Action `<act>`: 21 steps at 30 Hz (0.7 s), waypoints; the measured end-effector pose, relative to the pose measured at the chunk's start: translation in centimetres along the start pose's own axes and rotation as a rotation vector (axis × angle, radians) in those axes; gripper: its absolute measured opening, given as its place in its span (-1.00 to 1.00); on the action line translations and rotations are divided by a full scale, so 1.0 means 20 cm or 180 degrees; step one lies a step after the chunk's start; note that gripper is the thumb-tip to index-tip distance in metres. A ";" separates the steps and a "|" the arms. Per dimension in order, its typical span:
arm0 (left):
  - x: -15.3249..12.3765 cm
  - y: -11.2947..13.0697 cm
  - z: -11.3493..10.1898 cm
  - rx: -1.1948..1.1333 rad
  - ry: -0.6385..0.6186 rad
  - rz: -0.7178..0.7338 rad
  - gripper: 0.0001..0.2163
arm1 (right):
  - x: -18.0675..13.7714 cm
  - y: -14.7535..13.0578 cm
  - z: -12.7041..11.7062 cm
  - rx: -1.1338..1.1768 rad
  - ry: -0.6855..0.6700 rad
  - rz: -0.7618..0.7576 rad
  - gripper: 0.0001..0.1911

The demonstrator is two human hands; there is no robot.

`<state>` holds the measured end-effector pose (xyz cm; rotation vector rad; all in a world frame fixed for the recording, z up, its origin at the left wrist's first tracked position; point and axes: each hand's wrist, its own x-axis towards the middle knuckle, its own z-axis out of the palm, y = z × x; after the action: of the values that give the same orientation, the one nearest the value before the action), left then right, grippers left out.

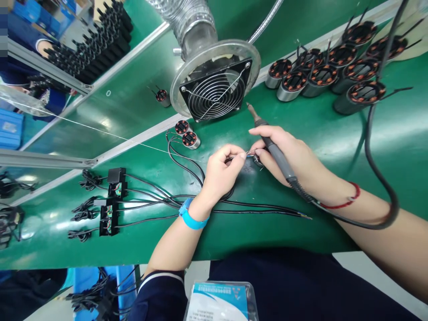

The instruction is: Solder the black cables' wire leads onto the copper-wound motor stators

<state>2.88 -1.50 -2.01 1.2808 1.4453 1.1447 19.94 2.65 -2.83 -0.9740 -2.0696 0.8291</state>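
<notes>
My right hand (287, 156) is wrapped round a soldering iron (279, 158), whose tip points up and away, close to the fan guard. The thumb and a finger of that hand also reach the wire ends. Across from it, my left hand (224, 171) is closed in a pinch on a thin wire (248, 154), part of it blue. A small round motor stator (257, 160) shows partly beneath my right fingers; the rest of it is hidden. Two stators with copper windings (190, 140) stand beyond my left hand, with black cables (187, 165) running from them.
A round fume hood with a fan guard (216, 96) hangs ahead. Several stators (321, 76) stand at the back right. On the left lie open black boxes (109, 218) with cables. The iron's cord (371, 147) loops on the right. A person's arm (43, 46) shows behind the partition.
</notes>
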 end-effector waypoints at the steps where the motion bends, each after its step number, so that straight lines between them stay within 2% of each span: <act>1: 0.00 -0.01 -0.01 -0.0054 -0.0020 -0.0027 -0.91 | 0.00 0.00 0.00 -0.0088 0.0058 -0.0049 -0.61; 7: 0.00 -0.04 -0.06 -0.0354 -0.0121 -0.0196 -0.88 | -0.04 0.04 0.01 -0.0165 0.0297 -0.0073 -0.57; 12: 0.01 -0.07 -0.03 -0.0462 0.0110 -0.0298 -0.90 | -0.09 0.06 0.02 -0.0468 0.0676 -0.0290 -0.54; 17: 0.03 -0.08 0.00 -0.0113 0.0628 0.0072 -0.93 | -0.07 0.06 -0.01 -0.0652 0.0993 -0.0914 -0.50; 19: 0.05 -0.06 -0.05 0.0031 0.1020 0.0202 -0.95 | -0.05 0.06 -0.03 -0.0726 0.1146 -0.1138 -0.47; 21: 0.10 -0.02 -0.16 0.0083 0.1492 0.0298 -0.85 | -0.03 0.06 -0.04 -0.0794 0.1233 -0.1178 -0.44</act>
<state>-0.55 0.16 -1.87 1.1530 1.7522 1.5681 21.34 2.99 -3.57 -0.7686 -1.9494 0.1761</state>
